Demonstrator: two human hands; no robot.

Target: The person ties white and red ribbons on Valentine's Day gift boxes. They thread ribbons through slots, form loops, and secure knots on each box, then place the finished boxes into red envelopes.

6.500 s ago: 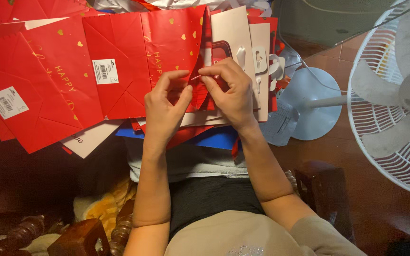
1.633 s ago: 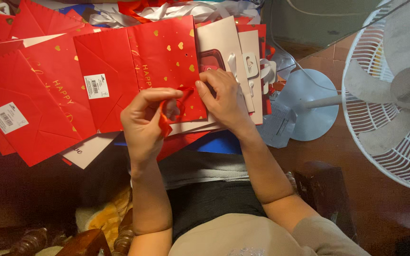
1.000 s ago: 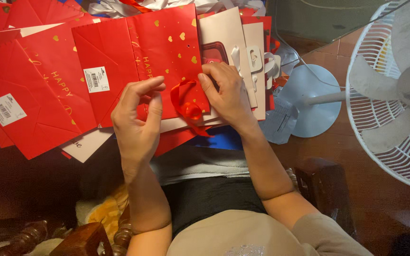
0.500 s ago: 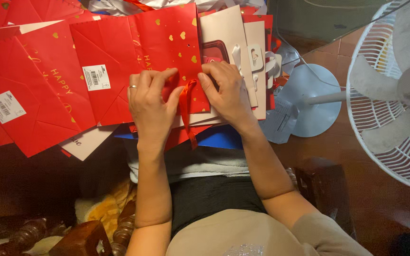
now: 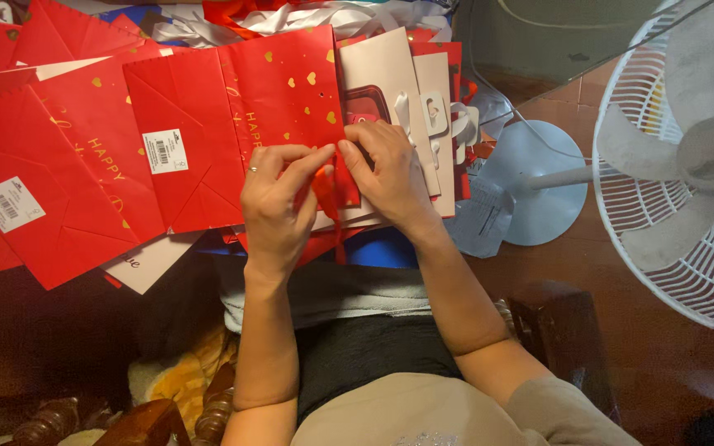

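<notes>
Two hands meet at the right-hand edge of a flattened red gift bag (image 5: 233,124): the left hand (image 5: 278,202) and the right hand (image 5: 390,177) each have thumb and forefinger pinched closed on a strip of red ribbon (image 5: 328,194), fingertips almost touching. By the look of it the ribbon handle is being worked at the bag's mouth, threaded or knotted at the small holes just above the grip; which of the two I cannot tell. A next move would call for a fine tug with the pinch kept tight, so the slippery ribbon does not slide back out.

The bag lies flat on a heap of like red bags, its long axis running left to right, base fold and white label well to the left of the grip, open mouth pointing right towards the fingers. The ribbon's loose tail hangs just below the grip, towards the person's lap. White-backed bags lie under the right hand; a pale standing fan (image 5: 687,157) is well off to the right.
</notes>
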